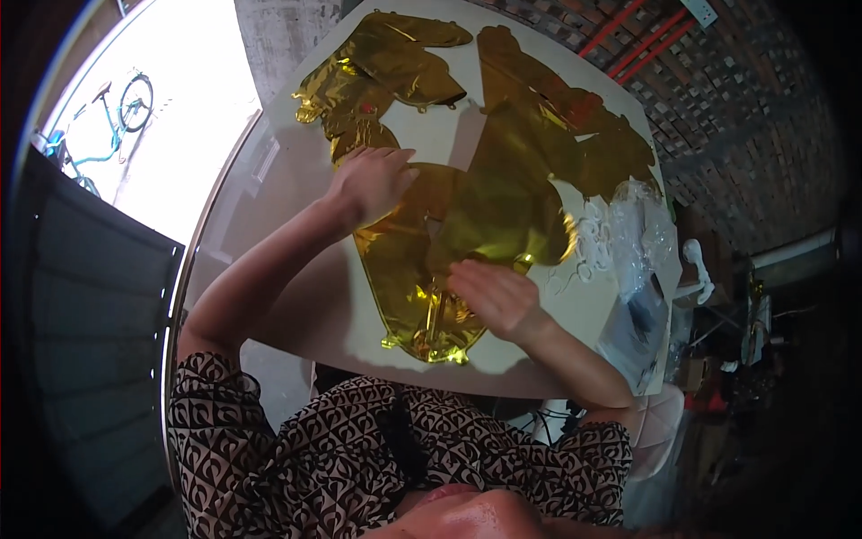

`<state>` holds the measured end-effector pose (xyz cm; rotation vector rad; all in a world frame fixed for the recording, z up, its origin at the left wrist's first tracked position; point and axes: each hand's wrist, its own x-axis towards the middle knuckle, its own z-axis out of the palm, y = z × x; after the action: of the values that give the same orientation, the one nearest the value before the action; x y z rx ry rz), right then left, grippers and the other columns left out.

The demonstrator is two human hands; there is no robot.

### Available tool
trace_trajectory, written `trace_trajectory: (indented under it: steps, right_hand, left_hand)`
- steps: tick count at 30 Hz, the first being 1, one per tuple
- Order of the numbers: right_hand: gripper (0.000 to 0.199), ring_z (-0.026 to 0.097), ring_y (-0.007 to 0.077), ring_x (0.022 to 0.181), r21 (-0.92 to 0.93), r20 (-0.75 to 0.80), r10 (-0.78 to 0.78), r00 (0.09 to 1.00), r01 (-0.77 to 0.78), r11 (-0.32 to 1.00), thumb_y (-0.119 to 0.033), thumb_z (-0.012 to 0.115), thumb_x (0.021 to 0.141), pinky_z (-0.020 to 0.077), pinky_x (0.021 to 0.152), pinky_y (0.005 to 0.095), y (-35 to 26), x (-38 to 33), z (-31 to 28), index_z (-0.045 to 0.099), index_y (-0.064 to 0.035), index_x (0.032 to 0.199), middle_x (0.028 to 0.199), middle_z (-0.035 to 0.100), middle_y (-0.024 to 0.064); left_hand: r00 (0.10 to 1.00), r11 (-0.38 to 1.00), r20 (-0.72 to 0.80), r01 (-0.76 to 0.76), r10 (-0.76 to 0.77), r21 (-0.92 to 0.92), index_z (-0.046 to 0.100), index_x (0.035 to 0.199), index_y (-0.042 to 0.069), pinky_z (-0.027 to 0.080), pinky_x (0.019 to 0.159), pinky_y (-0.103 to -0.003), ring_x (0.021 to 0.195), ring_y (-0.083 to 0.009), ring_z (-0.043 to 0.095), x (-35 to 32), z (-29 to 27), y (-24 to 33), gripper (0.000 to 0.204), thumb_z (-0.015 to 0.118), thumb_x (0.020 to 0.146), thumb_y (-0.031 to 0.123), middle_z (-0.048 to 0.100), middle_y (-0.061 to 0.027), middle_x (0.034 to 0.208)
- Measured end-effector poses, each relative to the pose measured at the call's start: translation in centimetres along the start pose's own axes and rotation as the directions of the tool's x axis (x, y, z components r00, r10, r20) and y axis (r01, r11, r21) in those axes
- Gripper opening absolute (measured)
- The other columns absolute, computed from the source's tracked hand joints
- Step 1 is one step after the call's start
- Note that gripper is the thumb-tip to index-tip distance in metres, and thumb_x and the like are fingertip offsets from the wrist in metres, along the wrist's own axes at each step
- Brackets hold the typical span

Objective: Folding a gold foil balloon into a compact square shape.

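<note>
Shiny gold foil balloons [503, 193], uninflated, lie flat and overlapping on the table. My left hand [373, 184] rests over the left part of the foil, its fingers stretched out toward the far side. Lower and to the right, my right hand [498, 296] lies with straight fingers across the near part of the foil, close to its crinkled bottom edge. Neither hand shows a grip on the foil. Another gold foil piece [404, 58] spreads at the far left of the table, with small tabs on its rim.
The pale table [305, 305] carries a tangle of white string [593, 238] and clear plastic bags [637, 234] at its right edge. A brick wall [745, 117] stands beyond on the right. Outside the bright doorway at left is a bicycle [117, 126].
</note>
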<state>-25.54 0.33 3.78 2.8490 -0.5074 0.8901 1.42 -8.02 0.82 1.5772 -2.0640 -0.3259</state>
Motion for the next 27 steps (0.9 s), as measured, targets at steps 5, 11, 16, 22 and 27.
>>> trace_trajectory:
  steps: [5, 11, 16, 22, 27]
  right_hand:
    - [0.028, 0.072, 0.0252, 0.095, 0.068, -0.003, -0.033, 0.999, 0.033, 0.997, -0.007, 0.068, 0.078, 0.0596, 0.078, 0.0326, -0.9, -0.2, 1.4, 0.071, -0.0027, 0.106, 0.109, 0.072, 0.0118]
    - [0.027, 0.071, 0.0233, 0.092, 0.056, -0.014, -0.14, 0.99, 0.14, 0.989, -0.009, 0.069, 0.079, 0.0589, 0.079, 0.0317, -1.6, 0.3, 1.7, 0.07, -0.0029, 0.106, 0.109, 0.071, 0.0109]
    - [0.031, 0.071, 0.0227, 0.095, 0.107, 0.063, -0.026, 0.998, 0.02, 0.994, -0.011, 0.07, 0.078, 0.0583, 0.079, 0.0316, -3.7, -1.6, 0.8, 0.069, -0.0038, 0.108, 0.111, 0.07, 0.0106]
    - [0.031, 0.07, 0.0231, 0.097, 0.091, 0.077, 0.05, 0.996, -0.057, 0.994, -0.01, 0.071, 0.079, 0.0569, 0.081, 0.0316, -4.7, -2.8, 1.2, 0.069, -0.0061, 0.109, 0.113, 0.07, 0.0089]
    - [0.028, 0.07, 0.0231, 0.099, 0.11, 0.096, 0.079, 0.992, -0.09, 0.99, -0.012, 0.074, 0.078, 0.0561, 0.081, 0.0316, -5.5, -2.3, 2.3, 0.07, -0.0066, 0.105, 0.113, 0.07, 0.008]
  left_hand:
    - [0.988, 0.989, 0.088, -0.132, 0.125, 0.071, 0.058, 0.135, 0.01, 0.037, 0.112, -0.047, 0.13, -0.0349, 0.051, 0.0, 0.2, 2.1, 0.043, 0.056, 0.097, 0.03, 0.057, -0.016, 0.137]
    - [0.84, 0.854, 0.264, -0.512, 0.475, 0.091, 0.055, 0.14, 0.016, 0.022, 0.12, -0.057, 0.148, -0.0324, 0.031, -0.3, 3.3, 1.4, 0.047, 0.054, 0.099, 0.039, 0.038, -0.0115, 0.157]
    - [0.855, 0.834, 0.271, -0.503, 0.442, 0.226, 0.059, 0.134, 0.014, 0.02, 0.121, -0.057, 0.144, -0.032, 0.036, -0.1, 4.0, 2.6, 0.045, 0.053, 0.1, 0.041, 0.048, -0.0107, 0.148]
    - [0.868, 0.825, 0.164, -0.496, 0.468, 0.271, 0.066, 0.121, 0.011, 0.023, 0.119, -0.058, 0.138, -0.0302, 0.044, 0.3, 4.7, 1.5, 0.04, 0.053, 0.099, 0.041, 0.059, -0.0102, 0.134]
    - [0.886, 0.837, 0.186, -0.463, 0.425, 0.29, 0.066, 0.123, 0.011, 0.025, 0.118, -0.058, 0.135, -0.0278, 0.047, 1.2, 4.3, 0.5, 0.038, 0.055, 0.098, 0.039, 0.059, -0.0088, 0.134]
